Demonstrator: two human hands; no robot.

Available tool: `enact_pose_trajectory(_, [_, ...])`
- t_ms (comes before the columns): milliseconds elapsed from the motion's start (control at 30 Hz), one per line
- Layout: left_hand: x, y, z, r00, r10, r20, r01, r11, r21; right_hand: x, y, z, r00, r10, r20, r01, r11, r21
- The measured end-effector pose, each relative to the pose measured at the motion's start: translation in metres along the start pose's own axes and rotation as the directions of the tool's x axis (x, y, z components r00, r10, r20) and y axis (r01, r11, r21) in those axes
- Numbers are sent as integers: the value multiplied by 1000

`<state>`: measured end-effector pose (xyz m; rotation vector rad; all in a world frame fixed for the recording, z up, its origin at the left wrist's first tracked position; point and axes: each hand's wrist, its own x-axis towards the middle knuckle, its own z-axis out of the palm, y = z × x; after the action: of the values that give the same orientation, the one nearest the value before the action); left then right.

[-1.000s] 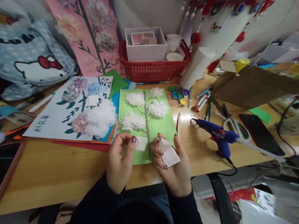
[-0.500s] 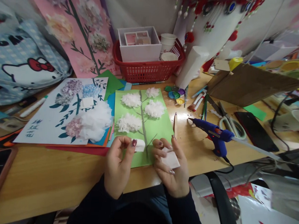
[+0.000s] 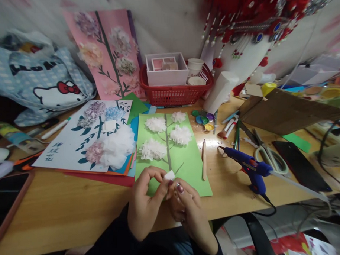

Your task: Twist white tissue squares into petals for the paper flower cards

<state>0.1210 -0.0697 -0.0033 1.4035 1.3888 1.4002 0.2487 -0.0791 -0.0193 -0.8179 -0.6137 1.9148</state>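
Observation:
Over the lower edge of a green sheet [image 3: 191, 169], my left hand [image 3: 148, 201] pinches a small piece of white paper [image 3: 170, 175] between thumb and fingers. Close beside it, my right hand [image 3: 191, 210] is closed, its fingertips meeting near the paper; what it holds is hidden. The green sheet carries several white ruffled paper flowers [image 3: 181, 135] around a dark painted stem [image 3: 167, 142]. To the left, a white sheet [image 3: 60, 153] with coloured flowers bears a pile of thin white paper [image 3: 119, 146] and a small white stack [image 3: 110, 125].
A blue glue gun [image 3: 245, 161], scissors [image 3: 269, 153] and a black phone [image 3: 301, 165] lie on the right. A wooden stick [image 3: 204, 162] rests by the green sheet. Behind stand a red basket [image 3: 171, 96] and a white roll [image 3: 221, 92]. Another phone [image 3: 8, 200] lies at left.
My hands have come together, and the white paper in my left hand now looks smaller. The square paper in my right hand is no longer visible. The camera view has shifted.

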Motion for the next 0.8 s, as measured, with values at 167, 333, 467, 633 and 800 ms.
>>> enact_pose_trajectory(167, [1,7,0,993,75,86,-76,997,5,-1,1,-3,996,-76,-46,77,997,18])
enact_pose_trajectory(333, [5,9,-2,986,99,137,-91,994,-61,-2,3,-4,986,-133,-101,132,991,-10])
enact_pose_trajectory(467, [7,9,-5,975,104,197,-84,991,-106,-1,6,-5,984,-139,-112,134,990,-52])
enact_pose_trajectory(633, [9,9,-12,959,23,283,7,994,-107,-6,2,-7,983,-165,-85,149,975,-165])
enact_pose_trajectory(800, [10,8,-19,891,-62,449,109,991,-78,-11,-7,-4,993,-117,1,115,975,-193])
